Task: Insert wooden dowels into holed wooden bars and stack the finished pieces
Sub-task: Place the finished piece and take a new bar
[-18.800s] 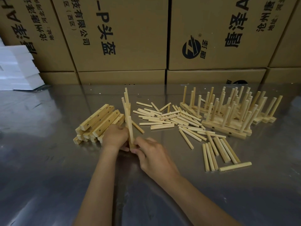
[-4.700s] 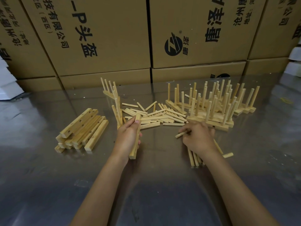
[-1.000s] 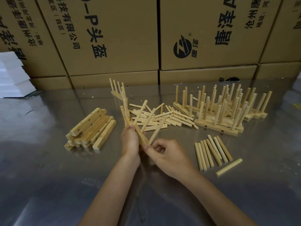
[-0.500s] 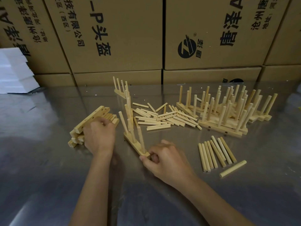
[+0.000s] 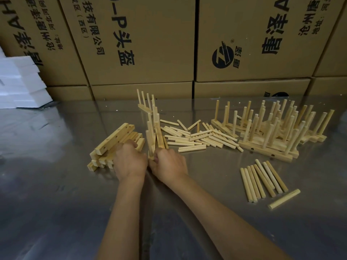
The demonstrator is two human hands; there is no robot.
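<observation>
Toward the worktop's (image 5: pixel 56 212) left edge lies a heap of pale, square-section wooden bars with drilled holes (image 5: pixel 114 145); the left hand (image 5: pixel 130 162) rests on its near end, fingers curled onto a bar. Just beside it, the right hand (image 5: pixel 170 164) pinches the near end of a finished bar bristling with upright round dowels (image 5: pixel 155 132). Loose pale dowels (image 5: pixel 197 137) lie mid-worktop; the stack of finished pieces (image 5: pixel 272 134) stands toward the right edge. Step in hand, by judgement: finished piece awaiting stacking, fresh bar being taken. The next move calls for carrying it rightward without snagging its dowels.
</observation>
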